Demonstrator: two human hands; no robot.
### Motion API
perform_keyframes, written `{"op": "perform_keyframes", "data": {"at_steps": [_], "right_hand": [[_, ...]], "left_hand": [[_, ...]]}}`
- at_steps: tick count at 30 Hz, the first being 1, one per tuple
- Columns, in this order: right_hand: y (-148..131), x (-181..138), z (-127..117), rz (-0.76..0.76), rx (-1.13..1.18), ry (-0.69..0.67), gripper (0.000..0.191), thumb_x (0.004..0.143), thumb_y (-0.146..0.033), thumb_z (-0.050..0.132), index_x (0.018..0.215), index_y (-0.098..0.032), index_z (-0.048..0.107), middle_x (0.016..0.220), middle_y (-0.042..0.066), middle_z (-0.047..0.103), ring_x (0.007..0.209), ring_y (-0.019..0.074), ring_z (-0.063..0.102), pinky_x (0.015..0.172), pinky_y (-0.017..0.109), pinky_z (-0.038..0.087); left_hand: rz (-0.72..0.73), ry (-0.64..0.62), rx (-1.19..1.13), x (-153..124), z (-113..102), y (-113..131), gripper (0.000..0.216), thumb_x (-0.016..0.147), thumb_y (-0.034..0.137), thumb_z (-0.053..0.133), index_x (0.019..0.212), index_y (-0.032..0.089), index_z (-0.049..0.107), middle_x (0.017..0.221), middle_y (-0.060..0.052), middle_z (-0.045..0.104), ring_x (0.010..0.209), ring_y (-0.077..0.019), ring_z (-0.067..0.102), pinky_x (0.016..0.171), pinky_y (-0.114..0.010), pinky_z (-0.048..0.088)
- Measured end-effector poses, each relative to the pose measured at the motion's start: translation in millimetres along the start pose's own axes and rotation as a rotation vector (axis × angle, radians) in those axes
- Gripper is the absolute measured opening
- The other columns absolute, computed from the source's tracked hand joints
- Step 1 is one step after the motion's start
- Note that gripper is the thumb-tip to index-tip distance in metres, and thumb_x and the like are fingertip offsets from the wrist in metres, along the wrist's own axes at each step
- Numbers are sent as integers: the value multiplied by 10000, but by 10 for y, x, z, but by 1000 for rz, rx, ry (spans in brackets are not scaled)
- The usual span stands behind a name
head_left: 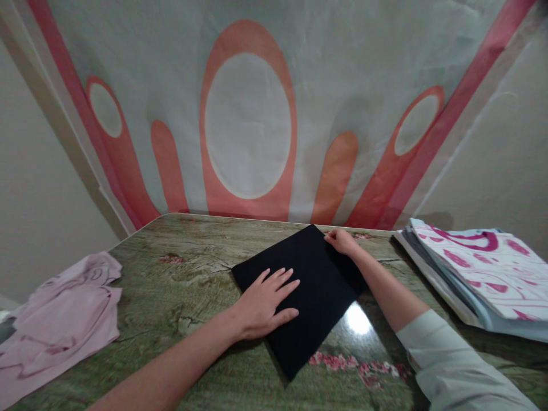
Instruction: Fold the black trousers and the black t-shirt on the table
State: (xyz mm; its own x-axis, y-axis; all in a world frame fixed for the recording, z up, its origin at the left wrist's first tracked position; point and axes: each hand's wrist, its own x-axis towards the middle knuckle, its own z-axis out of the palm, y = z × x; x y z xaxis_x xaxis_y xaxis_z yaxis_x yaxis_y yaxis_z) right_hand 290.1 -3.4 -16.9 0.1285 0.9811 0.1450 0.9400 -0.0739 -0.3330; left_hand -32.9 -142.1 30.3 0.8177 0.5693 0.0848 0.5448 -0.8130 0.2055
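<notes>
A black folded cloth (319, 297) lies as a flat square, turned like a diamond, on the green wood-patterned table (180, 285). My left hand (265, 302) rests flat on its left half with the fingers stretched out and spread. My right hand (341, 240) is at the cloth's far corner, fingers curled and pinching the edge there.
A crumpled pink garment (64, 319) lies at the table's left edge. A stack of folded clothes (475, 274), topped by a white piece with magenta marks, sits at the right. A printed backdrop (248, 114) hangs behind the table's far edge.
</notes>
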Motion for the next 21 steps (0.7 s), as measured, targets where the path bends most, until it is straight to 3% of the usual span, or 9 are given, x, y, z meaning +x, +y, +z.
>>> {"op": "perform_keyframes", "data": {"at_steps": [7, 13, 18, 21], "right_hand": [[-6, -17, -1, 44, -52, 24, 238, 873, -346, 444, 832, -162, 590, 873, 112, 667, 833, 212, 607, 637, 249, 380], [-39, -85, -8, 53, -89, 32, 255, 874, -393, 432, 932, -170, 543, 926, 124, 661, 853, 231, 609, 657, 273, 388], [-13, -160, -133, 37, -107, 52, 297, 870, -415, 421, 930, -156, 553, 914, 140, 660, 852, 247, 610, 673, 292, 403], [-39, -259, -242, -24, -114, 76, 261, 867, -337, 431, 978, -139, 560, 975, 163, 643, 925, 267, 590, 746, 324, 410]], "left_hand": [[18, -17, 15, 6, 70, -7, 620, 862, 582, 307, 1396, 278, 223, 1462, -61, 202, 1336, -251, 168, 1066, -445, 123], [17, -24, 16, -11, -1, 56, 622, 862, 582, 303, 1395, 270, 227, 1465, -62, 193, 1338, -253, 158, 1069, -451, 114], [78, -56, -8, -43, -23, 194, 629, 855, 588, 313, 1396, 281, 220, 1467, -60, 185, 1339, -256, 158, 1071, -462, 112], [91, -70, -14, -54, 16, 223, 641, 848, 593, 328, 1397, 283, 215, 1467, -65, 181, 1339, -266, 153, 1068, -474, 118]]}}
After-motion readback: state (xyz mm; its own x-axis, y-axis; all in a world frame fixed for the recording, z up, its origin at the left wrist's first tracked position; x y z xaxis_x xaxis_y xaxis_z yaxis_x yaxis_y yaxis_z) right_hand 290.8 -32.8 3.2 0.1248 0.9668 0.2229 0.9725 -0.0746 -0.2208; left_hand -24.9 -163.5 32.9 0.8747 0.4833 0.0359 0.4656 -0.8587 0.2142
